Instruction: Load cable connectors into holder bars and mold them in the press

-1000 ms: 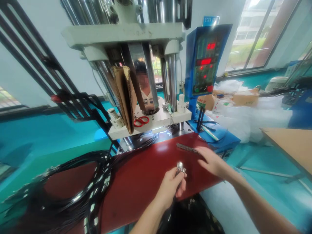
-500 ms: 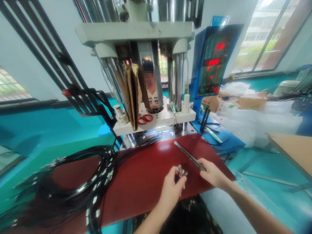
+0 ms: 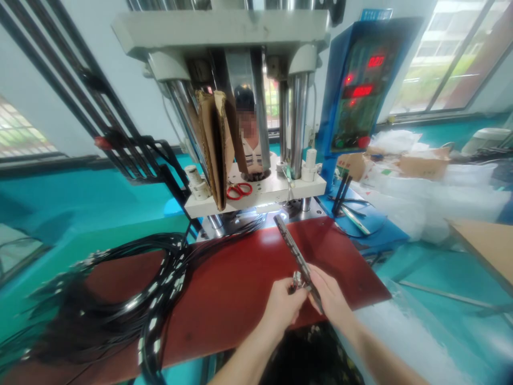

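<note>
My right hand (image 3: 326, 294) is closed on a long, narrow metal bar (image 3: 292, 245), which has a row of marks or slots along its face and points away toward the machine. Close against it, my left hand (image 3: 282, 302) is closed around several small shiny metal parts (image 3: 297, 280), whose exact kind I cannot make out. The fingers of both hands meet or nearly meet at the bar's near end, above the dark red tabletop (image 3: 232, 283).
A bundle of black cables (image 3: 160, 272) with white tags covers the table's left side. Ahead stands a press (image 3: 256, 195) holding red-handled scissors (image 3: 239, 191) and folded cardboard (image 3: 216, 149). A blue control box (image 3: 360, 91) and blue shelf with tools (image 3: 360, 222) are at right.
My right hand has brought the metal bar left, up against my left hand, lifting or turning it more steeply. My left hand stays nearly in place with the small metal parts.
</note>
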{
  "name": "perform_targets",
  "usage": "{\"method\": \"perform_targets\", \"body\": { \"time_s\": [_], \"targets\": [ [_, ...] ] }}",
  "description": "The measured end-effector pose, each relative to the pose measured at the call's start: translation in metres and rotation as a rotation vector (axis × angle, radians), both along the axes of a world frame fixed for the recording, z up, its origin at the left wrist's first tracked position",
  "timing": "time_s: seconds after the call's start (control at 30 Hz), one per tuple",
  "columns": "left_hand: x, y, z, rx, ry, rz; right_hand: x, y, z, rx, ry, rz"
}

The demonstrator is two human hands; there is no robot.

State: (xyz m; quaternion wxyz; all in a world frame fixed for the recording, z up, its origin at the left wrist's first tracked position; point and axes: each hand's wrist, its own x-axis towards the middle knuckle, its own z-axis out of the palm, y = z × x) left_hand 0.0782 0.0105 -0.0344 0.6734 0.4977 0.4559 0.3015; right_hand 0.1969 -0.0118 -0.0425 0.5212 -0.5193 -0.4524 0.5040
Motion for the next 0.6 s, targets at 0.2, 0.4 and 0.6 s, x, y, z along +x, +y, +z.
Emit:
{"method": "perform_targets", "body": {
  "time_s": [0.2,0.4,0.6],
  "targets": [
    [0.001,0.001,-0.004,0.066,-0.009,0.047,-0.002,0.0,-0.007,0.041,-0.032,0.026],
    [-0.01,0.002,-0.006,0.029,-0.089,-0.024,0.0,0.003,-0.005,0.035,-0.057,0.066],
    [-0.02,0.011,-0.006,-0.076,-0.234,0.002,0.004,0.002,-0.011,-0.055,0.052,-0.008]
  ]
}}
